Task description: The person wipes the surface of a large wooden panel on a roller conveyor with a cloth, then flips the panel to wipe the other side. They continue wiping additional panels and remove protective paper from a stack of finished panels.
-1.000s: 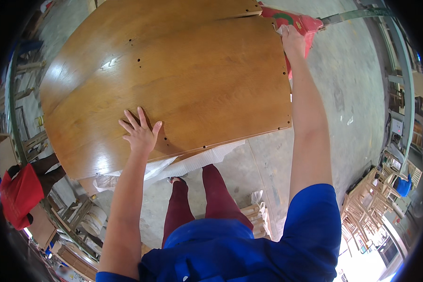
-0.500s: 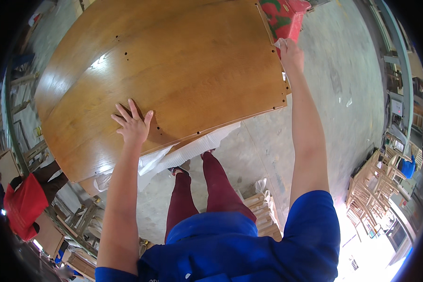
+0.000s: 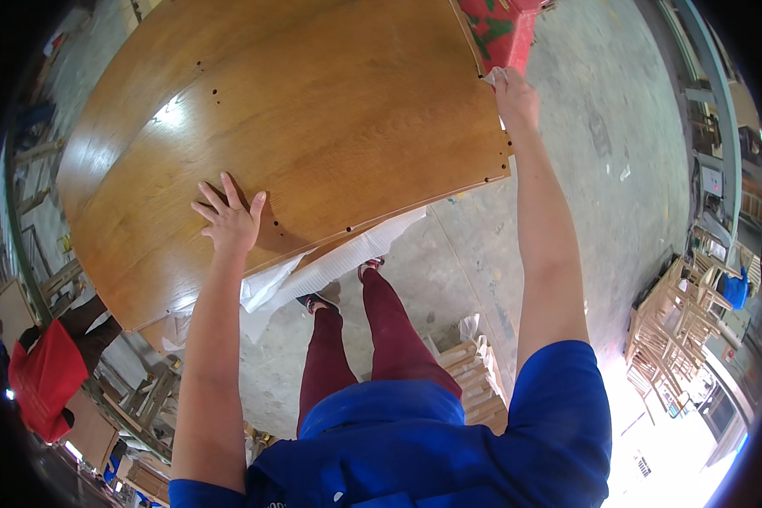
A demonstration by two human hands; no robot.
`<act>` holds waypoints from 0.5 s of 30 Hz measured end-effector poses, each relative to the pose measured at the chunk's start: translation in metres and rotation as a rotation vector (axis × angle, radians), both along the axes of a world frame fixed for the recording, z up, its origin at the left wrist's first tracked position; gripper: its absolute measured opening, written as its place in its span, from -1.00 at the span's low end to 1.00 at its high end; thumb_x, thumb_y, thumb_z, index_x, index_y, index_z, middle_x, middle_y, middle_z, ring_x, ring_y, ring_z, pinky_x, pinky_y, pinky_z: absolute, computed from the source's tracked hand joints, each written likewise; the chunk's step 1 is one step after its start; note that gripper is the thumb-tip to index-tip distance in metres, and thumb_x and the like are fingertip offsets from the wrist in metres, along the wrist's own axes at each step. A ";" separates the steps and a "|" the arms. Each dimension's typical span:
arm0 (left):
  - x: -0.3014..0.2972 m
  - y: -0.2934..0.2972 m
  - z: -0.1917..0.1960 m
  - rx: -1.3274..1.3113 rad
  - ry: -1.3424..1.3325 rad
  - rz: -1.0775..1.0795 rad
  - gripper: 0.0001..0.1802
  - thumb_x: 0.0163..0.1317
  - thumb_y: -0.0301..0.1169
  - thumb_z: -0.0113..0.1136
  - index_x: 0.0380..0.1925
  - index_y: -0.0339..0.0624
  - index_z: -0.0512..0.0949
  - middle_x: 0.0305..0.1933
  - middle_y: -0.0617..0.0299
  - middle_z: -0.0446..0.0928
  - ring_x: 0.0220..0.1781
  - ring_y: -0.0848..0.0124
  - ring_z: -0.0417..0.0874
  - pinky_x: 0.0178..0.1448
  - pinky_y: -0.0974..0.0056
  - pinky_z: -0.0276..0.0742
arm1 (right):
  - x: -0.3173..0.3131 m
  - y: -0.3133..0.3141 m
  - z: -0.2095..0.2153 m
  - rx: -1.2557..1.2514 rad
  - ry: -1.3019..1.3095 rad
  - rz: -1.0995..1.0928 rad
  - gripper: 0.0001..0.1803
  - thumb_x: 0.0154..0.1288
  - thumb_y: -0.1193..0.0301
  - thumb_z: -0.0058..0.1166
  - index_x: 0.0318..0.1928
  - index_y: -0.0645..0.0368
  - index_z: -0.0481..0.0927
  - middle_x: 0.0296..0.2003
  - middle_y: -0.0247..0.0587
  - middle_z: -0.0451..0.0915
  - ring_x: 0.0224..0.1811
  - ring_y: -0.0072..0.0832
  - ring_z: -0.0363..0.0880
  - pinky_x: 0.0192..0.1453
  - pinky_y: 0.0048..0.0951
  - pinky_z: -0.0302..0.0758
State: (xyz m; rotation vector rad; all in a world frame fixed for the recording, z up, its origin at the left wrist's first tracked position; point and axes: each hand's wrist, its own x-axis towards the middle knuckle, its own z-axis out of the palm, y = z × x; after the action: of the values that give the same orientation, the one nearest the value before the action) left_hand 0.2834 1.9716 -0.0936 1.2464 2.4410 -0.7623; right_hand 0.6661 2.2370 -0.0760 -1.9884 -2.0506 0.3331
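A large, glossy brown wooden panel (image 3: 339, 110) with a curved far left side and several small dark holes lies in front of me. My left hand (image 3: 233, 224) rests flat on its top near the front edge, fingers spread. At the panel's right edge, my right hand (image 3: 516, 97) is closed in a pinch on a thin, crumpled white piece (image 3: 493, 76), cloth or paper, I cannot tell which. White foam-like wrapping sheet (image 3: 339, 254) hangs out from under the panel's front edge. The fingers' undersides on the right hand are hidden.
A red support with green patches (image 3: 508, 38) stands beneath the panel's far right. Slatted wooden pieces (image 3: 474, 381) lie behind my legs. A person in red (image 3: 46, 381) is at the left. Wooden chair frames (image 3: 673, 339) are stacked at the right on the concrete floor (image 3: 610, 212).
The panel and both hands sit slightly farther left and up in the picture. My right hand keeps its pinch at the edge, and my left palm stays on the panel.
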 end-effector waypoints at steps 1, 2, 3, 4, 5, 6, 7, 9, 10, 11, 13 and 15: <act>0.000 -0.001 0.000 -0.002 0.007 0.000 -0.08 0.11 0.40 -0.56 0.35 0.13 -0.33 0.41 -0.11 -0.45 0.38 -0.28 -0.30 0.10 -0.34 0.24 | 0.001 -0.002 0.000 0.004 0.003 0.009 -0.65 0.29 0.10 -0.16 -0.36 0.13 0.45 -0.43 0.08 0.54 -0.30 0.04 0.50 -0.23 -0.03 0.40; -0.001 -0.002 -0.001 0.001 0.004 0.005 -0.08 0.11 0.40 -0.56 0.35 0.14 -0.33 0.41 -0.11 -0.45 0.38 -0.28 -0.30 0.10 -0.34 0.24 | 0.003 -0.006 0.000 0.008 0.006 0.017 -0.65 0.29 0.10 -0.16 -0.36 0.13 0.45 -0.44 0.08 0.54 -0.31 0.04 0.50 -0.23 -0.03 0.40; -0.001 -0.002 -0.001 0.003 0.000 0.009 -0.08 0.11 0.40 -0.55 0.35 0.14 -0.33 0.41 -0.10 -0.45 0.38 -0.27 -0.30 0.10 -0.34 0.24 | 0.006 -0.011 0.001 0.012 0.009 0.023 -0.66 0.29 0.11 -0.15 -0.37 0.13 0.45 -0.44 0.08 0.54 -0.31 0.04 0.50 -0.24 -0.03 0.40; -0.001 -0.002 -0.001 0.006 -0.004 0.014 -0.08 0.11 0.40 -0.55 0.35 0.15 -0.34 0.42 -0.10 -0.45 0.39 -0.27 -0.30 0.10 -0.34 0.24 | 0.008 -0.016 0.001 0.014 0.031 0.016 -0.66 0.28 0.12 -0.14 -0.37 0.14 0.45 -0.45 0.09 0.54 -0.32 0.04 0.50 -0.24 -0.03 0.40; -0.002 -0.003 -0.001 0.000 0.000 0.022 -0.08 0.11 0.40 -0.55 0.35 0.16 -0.34 0.42 -0.09 -0.45 0.39 -0.27 -0.30 0.10 -0.34 0.24 | 0.010 -0.023 0.000 0.017 0.054 0.009 -0.67 0.28 0.13 -0.13 -0.38 0.15 0.45 -0.46 0.09 0.53 -0.32 0.04 0.50 -0.25 -0.04 0.40; -0.002 -0.003 -0.001 -0.005 0.003 0.030 -0.09 0.11 0.40 -0.56 0.35 0.17 -0.34 0.42 -0.09 -0.45 0.39 -0.27 -0.30 0.10 -0.34 0.25 | 0.012 -0.030 0.000 0.020 0.076 0.001 -0.67 0.28 0.14 -0.13 -0.38 0.15 0.45 -0.47 0.10 0.53 -0.33 0.03 0.50 -0.26 -0.04 0.39; -0.001 -0.002 -0.001 -0.009 0.003 0.031 -0.09 0.10 0.40 -0.56 0.35 0.17 -0.34 0.42 -0.08 -0.45 0.39 -0.26 -0.30 0.09 -0.34 0.25 | 0.018 -0.036 -0.002 0.008 0.069 -0.011 -0.68 0.28 0.15 -0.12 -0.38 0.16 0.45 -0.47 0.10 0.53 -0.34 0.03 0.50 -0.26 -0.05 0.39; 0.001 0.001 -0.002 -0.009 0.001 0.025 -0.09 0.10 0.40 -0.56 0.35 0.18 -0.34 0.42 -0.07 -0.46 0.39 -0.26 -0.30 0.10 -0.34 0.25 | 0.031 -0.050 -0.005 -0.016 0.054 -0.034 -0.69 0.27 0.16 -0.11 -0.38 0.17 0.44 -0.47 0.10 0.53 -0.35 0.03 0.49 -0.27 -0.06 0.39; 0.001 0.000 -0.002 -0.013 0.004 0.027 -0.09 0.10 0.40 -0.57 0.35 0.19 -0.34 0.42 -0.06 -0.46 0.39 -0.26 -0.30 0.10 -0.34 0.25 | 0.035 -0.057 -0.005 -0.012 0.054 -0.032 -0.69 0.27 0.17 -0.10 -0.39 0.18 0.44 -0.47 0.09 0.52 -0.35 0.03 0.49 -0.28 -0.06 0.39; 0.001 0.000 -0.001 -0.015 0.004 0.031 -0.09 0.10 0.40 -0.57 0.35 0.19 -0.35 0.42 -0.06 -0.46 0.39 -0.25 -0.30 0.10 -0.34 0.25 | 0.039 -0.066 -0.005 -0.008 0.053 -0.031 -0.70 0.27 0.18 -0.10 -0.39 0.19 0.43 -0.48 0.09 0.52 -0.36 0.03 0.48 -0.29 -0.07 0.38; 0.000 -0.001 -0.002 -0.017 0.003 0.038 -0.09 0.10 0.40 -0.58 0.35 0.19 -0.36 0.42 -0.06 -0.47 0.39 -0.25 -0.30 0.10 -0.34 0.24 | 0.047 -0.081 -0.006 -0.006 0.060 -0.036 -0.70 0.27 0.20 -0.09 -0.39 0.20 0.42 -0.49 0.09 0.51 -0.38 0.03 0.48 -0.31 -0.07 0.37; -0.002 -0.003 -0.004 -0.003 0.009 0.030 -0.09 0.09 0.41 -0.58 0.34 0.20 -0.38 0.42 -0.06 -0.48 0.39 -0.26 -0.30 0.07 -0.36 0.25 | 0.056 -0.096 -0.006 -0.010 0.075 -0.048 -0.71 0.27 0.22 -0.09 -0.40 0.21 0.40 -0.51 0.08 0.50 -0.39 0.03 0.47 -0.32 -0.08 0.36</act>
State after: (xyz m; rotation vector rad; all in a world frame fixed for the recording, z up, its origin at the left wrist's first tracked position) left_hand 0.2818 1.9686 -0.0979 1.2047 2.4599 -0.7645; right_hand 0.7218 2.1410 -0.0824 -1.9961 -1.9563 0.4018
